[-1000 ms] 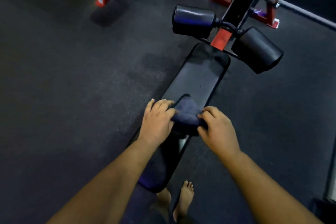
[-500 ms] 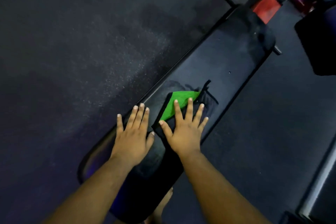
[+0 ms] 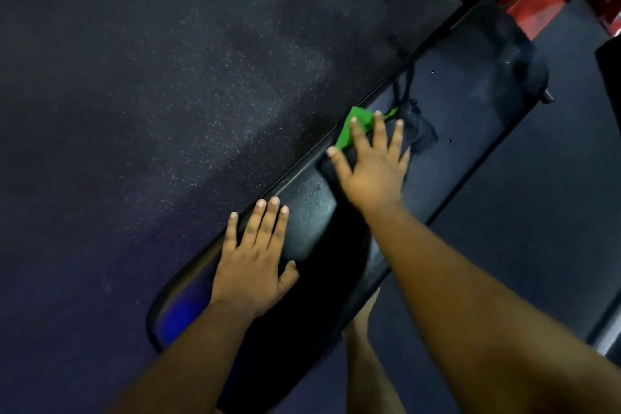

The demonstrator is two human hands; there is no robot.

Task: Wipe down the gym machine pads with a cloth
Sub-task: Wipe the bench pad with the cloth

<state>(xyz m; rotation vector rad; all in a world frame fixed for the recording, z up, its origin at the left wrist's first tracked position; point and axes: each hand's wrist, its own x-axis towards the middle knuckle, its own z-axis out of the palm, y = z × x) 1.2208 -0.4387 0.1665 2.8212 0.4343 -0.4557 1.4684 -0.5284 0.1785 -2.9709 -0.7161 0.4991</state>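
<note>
Currently pressing dark cloth with green patch [image 3: 356,131] under splayed right hand [image 3: 373,175] fingers onto long black padded bench [image 3: 470,111]; bracing flat, straight-fingered left hand [image 3: 252,265] nearer.

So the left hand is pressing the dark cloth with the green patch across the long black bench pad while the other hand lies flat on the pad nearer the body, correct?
Not quite: the head view shows the right hand, fingers spread, pressing the dark cloth with the green patch on the long black bench pad. The left hand is the one lying flat on the pad nearer the body.
</note>
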